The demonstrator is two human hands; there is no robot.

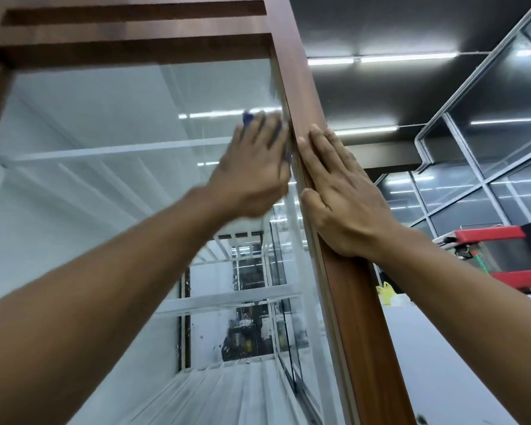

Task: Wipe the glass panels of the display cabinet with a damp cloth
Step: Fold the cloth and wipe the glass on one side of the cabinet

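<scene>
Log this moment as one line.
step: glass wipe | left hand: presses blue cloth on glass panel, near right edge | right hand: flat on wooden frame

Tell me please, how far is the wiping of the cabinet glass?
Done: the upper glass panel looks mostly clear. In hand: the left hand presses a blue cloth on the glass by the wooden frame, where the right hand rests flat. Left: specks show lower down, perhaps on this pane.
</scene>
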